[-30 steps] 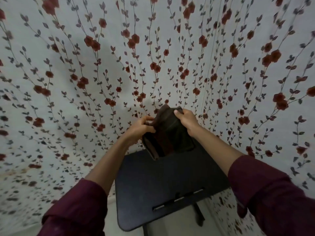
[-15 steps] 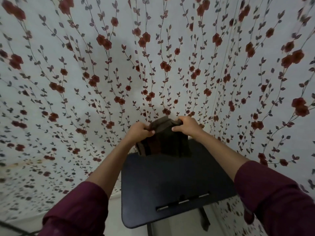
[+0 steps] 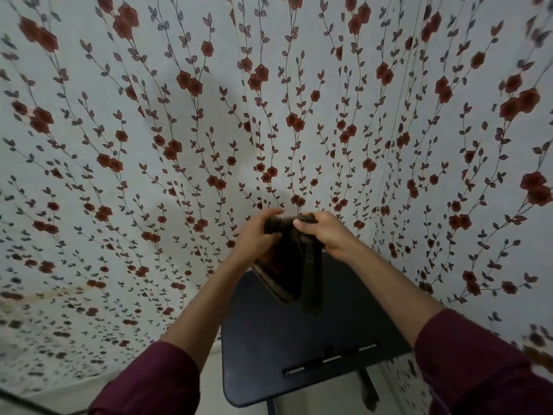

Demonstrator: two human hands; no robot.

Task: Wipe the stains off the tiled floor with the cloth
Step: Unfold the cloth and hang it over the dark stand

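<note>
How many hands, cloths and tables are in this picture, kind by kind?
Hands: 2, the left hand and the right hand
Dark cloths: 1, the cloth, held by both hands
Black tables: 1, the table
Total: 4

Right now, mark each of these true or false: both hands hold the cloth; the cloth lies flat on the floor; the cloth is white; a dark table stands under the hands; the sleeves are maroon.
1. Both hands hold the cloth. True: the left hand and the right hand each grip the cloth at its top.
2. The cloth lies flat on the floor. False: it hangs in the air from the hands.
3. The cloth is white. False: it is dark brown.
4. A dark table stands under the hands. True: the table is below them.
5. The sleeves are maroon. True.
</note>
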